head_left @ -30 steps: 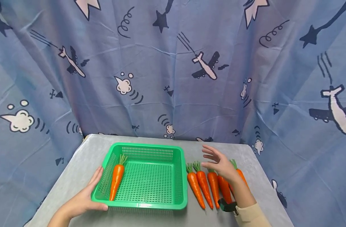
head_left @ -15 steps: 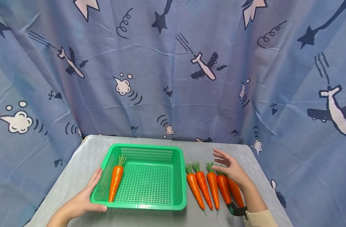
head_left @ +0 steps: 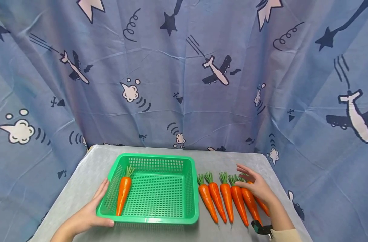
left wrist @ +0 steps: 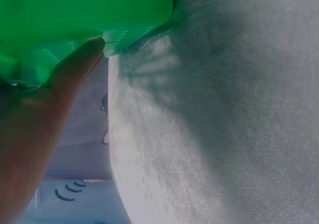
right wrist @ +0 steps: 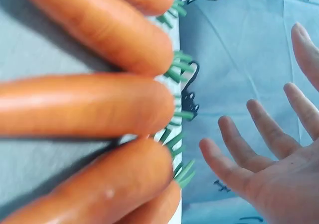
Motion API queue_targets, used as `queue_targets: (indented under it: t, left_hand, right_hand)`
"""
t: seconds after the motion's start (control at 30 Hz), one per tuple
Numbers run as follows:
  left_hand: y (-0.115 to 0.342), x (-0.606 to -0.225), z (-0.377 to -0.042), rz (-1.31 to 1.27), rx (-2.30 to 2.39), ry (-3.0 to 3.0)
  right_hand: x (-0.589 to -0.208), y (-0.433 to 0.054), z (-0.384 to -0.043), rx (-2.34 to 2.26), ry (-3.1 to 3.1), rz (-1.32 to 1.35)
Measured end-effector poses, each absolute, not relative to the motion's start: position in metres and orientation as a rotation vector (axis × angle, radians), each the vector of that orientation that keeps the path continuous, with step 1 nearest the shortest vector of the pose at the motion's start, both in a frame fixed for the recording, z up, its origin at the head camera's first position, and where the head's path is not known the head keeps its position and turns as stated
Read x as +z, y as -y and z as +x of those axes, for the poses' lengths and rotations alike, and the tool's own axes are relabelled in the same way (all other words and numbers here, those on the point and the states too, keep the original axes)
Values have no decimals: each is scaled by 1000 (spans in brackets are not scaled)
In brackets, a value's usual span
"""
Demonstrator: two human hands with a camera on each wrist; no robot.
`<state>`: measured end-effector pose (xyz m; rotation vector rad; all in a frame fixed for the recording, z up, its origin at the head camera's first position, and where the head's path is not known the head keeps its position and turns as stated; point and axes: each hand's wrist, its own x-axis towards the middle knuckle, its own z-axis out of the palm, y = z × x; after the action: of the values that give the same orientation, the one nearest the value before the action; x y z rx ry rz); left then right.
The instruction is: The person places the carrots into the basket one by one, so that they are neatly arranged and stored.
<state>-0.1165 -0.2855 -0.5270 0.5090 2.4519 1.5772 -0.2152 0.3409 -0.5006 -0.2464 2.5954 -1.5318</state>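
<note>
A green plastic basket (head_left: pixel 190 188) stands on the table with one carrot (head_left: pixel 123 193) lying along its left side. My left hand (head_left: pixel 87 213) rests against the basket's front left corner, fingers extended along the left wall and thumb along the front. In the left wrist view, a straight digit (left wrist: pixel 79 62) touches the green wall. To the right of the basket, several carrots lie side by side, tops pointing away. My right hand (head_left: pixel 255 183) hovers over the rightmost carrots (head_left: pixel 250 201), fingers spread, holding nothing. It partly hides the farthest right carrot (head_left: pixel 262 205).
The grey-topped table (head_left: pixel 96 158) carries the basket and the carrot row. Blue patterned curtains (head_left: pixel 159 101) hang behind it and along both sides. A dark band (head_left: pixel 261 228) is around my right wrist.
My right hand has moved rightward and slightly nearer along the carrot row, uncovering carrots it hid before. My left hand and the basket have stayed in place.
</note>
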Motion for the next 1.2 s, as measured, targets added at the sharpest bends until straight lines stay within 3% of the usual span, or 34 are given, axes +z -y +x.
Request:
queue_targets:
  t: [0.6,1.2]
  left_hand:
    - [284,-526,-119,495,1544,-2487]
    - [287,-526,-119,424,1487,-2486]
  right_hand:
    - [-523,-399,-213,-1286,-2670,48]
    - [-552,-424,-219,-1246,-2576,91]
